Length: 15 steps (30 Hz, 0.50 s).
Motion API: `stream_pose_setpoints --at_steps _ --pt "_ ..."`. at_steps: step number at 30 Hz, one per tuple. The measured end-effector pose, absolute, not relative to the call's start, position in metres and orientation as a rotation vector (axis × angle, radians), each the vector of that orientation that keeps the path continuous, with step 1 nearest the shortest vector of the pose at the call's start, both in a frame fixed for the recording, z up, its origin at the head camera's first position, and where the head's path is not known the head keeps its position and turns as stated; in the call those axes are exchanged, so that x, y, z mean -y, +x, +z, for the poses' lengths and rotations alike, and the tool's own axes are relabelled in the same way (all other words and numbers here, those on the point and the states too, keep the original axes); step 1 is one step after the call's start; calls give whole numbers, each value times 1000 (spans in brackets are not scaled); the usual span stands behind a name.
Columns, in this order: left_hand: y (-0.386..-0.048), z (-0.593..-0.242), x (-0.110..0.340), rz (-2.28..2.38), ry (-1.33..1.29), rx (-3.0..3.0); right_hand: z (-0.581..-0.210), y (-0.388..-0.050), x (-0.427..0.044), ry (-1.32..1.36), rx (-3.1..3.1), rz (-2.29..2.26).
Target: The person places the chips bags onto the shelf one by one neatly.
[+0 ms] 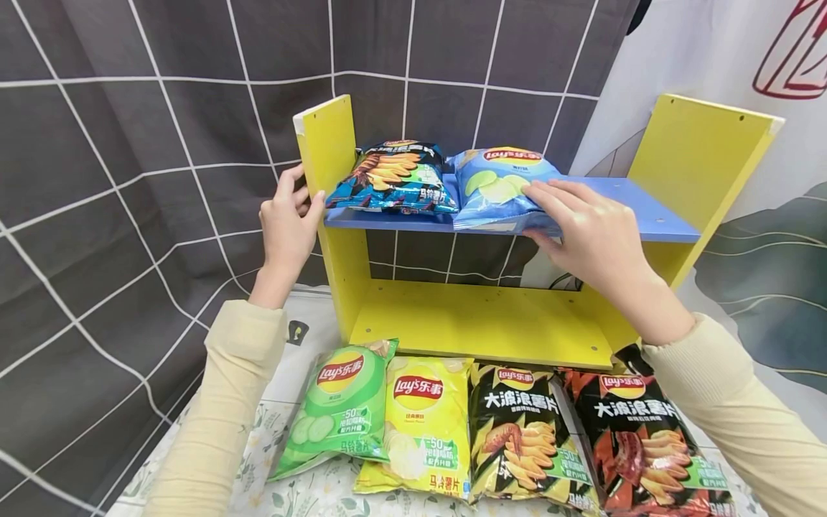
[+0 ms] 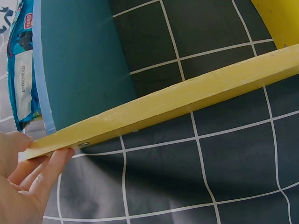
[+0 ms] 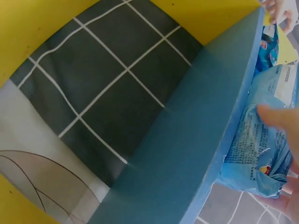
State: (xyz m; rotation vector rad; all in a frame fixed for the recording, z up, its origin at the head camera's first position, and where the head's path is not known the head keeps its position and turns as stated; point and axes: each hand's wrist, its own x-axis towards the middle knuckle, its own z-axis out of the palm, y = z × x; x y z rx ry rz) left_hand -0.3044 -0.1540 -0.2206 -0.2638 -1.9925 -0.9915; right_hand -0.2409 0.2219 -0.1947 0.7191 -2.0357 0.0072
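My right hand [image 1: 594, 233] holds a light blue bag of Lay's chips [image 1: 494, 179] with limes printed on it, fingers over its front and thumb beneath. The bag lies on the blue shelf board [image 1: 620, 201]; the right wrist view shows the thumb [image 3: 275, 116] against its printed back. To its left, a dark blue chip bag [image 1: 394, 176] leans back on the same board. My left hand [image 1: 287, 233] grips the left yellow side panel [image 1: 329, 151] at board height, thumb on the near edge and fingers on the outer face, as the left wrist view [image 2: 32, 177] also shows.
In front of the rack's yellow bottom board [image 1: 478, 316] lie a green chip bag [image 1: 342, 402], a yellow one [image 1: 426, 424], a black one [image 1: 523, 431] and a red-black one [image 1: 646, 438]. A dark checked curtain [image 1: 161, 143] hangs behind. The right yellow panel [image 1: 704, 151] rises beyond the right hand.
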Motion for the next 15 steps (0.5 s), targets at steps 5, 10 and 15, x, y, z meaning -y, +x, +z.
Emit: stream_pose_setpoints --at_steps 5,10,15 --pt "-303 -220 154 -993 -257 2000 -196 -244 -223 689 2065 41" --pt "-303 -220 154 -997 -258 2008 -195 -251 -222 681 2071 72" --pt "-303 -220 154 -1005 -258 2013 -195 -261 -220 691 2083 131"
